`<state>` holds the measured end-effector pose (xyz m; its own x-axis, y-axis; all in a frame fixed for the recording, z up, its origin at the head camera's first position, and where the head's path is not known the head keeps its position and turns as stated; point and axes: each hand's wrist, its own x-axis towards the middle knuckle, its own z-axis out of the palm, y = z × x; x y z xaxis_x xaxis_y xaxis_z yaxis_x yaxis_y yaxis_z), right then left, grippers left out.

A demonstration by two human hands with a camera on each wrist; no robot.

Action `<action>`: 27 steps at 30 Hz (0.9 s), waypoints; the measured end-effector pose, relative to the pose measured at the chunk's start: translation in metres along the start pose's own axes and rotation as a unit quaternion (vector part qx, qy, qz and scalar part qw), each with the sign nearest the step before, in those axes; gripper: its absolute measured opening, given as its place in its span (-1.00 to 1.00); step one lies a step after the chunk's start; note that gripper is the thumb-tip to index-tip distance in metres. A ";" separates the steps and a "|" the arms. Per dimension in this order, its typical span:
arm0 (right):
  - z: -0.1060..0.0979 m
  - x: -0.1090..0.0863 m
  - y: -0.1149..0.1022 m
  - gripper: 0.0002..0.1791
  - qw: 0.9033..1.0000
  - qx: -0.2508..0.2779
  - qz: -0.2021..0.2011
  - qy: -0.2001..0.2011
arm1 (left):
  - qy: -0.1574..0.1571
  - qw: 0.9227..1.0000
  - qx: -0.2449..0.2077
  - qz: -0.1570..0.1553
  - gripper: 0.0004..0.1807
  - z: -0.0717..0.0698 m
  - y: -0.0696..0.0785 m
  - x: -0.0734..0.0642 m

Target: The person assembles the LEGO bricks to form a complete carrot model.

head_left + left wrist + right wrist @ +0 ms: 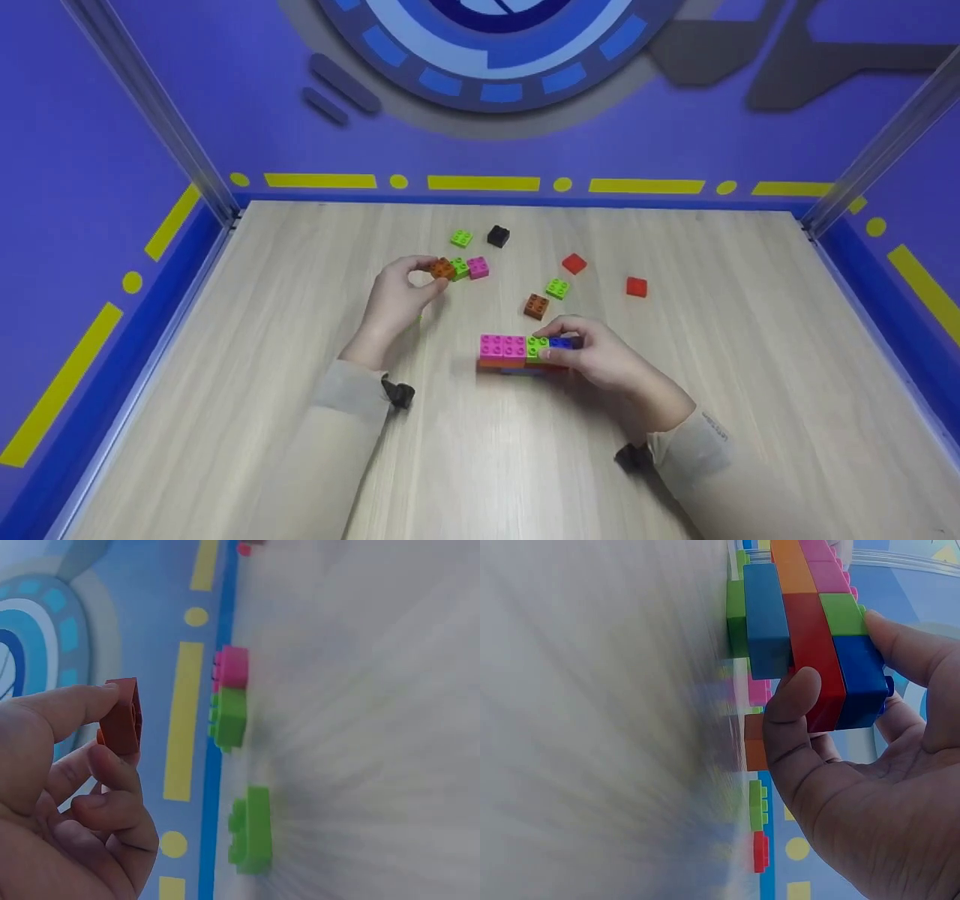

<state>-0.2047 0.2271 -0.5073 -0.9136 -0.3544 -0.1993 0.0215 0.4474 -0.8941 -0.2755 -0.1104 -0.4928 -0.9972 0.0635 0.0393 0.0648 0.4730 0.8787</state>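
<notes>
My left hand (pixel 397 296) pinches a small orange-brown toy brick (pixel 442 269) between thumb and fingertip; in the left wrist view the brick (pixel 121 717) is tilted. Right beside it on the table are a green brick (pixel 459 268) and a pink brick (pixel 478 267). My right hand (pixel 596 352) grips the right end of a built block of bricks (pixel 502 346). Pink, green and blue bricks form its top layer. In the right wrist view, orange and red bricks (pixel 810 652) make up the layer beneath, with a lighter blue brick (pixel 767 622) at the bottom.
Behind lie another green brick (pixel 461 238) and a black brick (pixel 498 236). Ahead of my right hand are a brown brick (pixel 536 306), a green brick (pixel 557 288) and two red bricks, one nearer (pixel 637 286) and one farther (pixel 574 263). Blue-purple panels wall in the wooden table (pixel 300 240).
</notes>
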 end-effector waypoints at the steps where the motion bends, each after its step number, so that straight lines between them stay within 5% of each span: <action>1: 0.000 0.001 0.000 -0.68 1.000 0.000 -0.002 -0.001 | 0.000 1.000 -0.004 0.003 -0.51 0.000 0.002 -0.003; 14: 0.000 0.004 0.006 -0.64 1.000 -0.002 -0.020 0.008 | -0.034 0.999 -0.023 0.030 -0.52 -0.003 0.029 -0.037; 27: -0.001 0.006 0.007 -0.64 0.998 -0.031 -0.055 0.029 | -0.111 0.992 -0.004 0.059 -0.53 0.010 0.036 -0.047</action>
<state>-0.2101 0.2290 -0.5143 -0.9309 -0.3572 -0.0771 -0.1034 0.4599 -0.8819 -0.2257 -0.0878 -0.4677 -0.9500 0.3100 0.0372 0.1793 0.4441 0.8778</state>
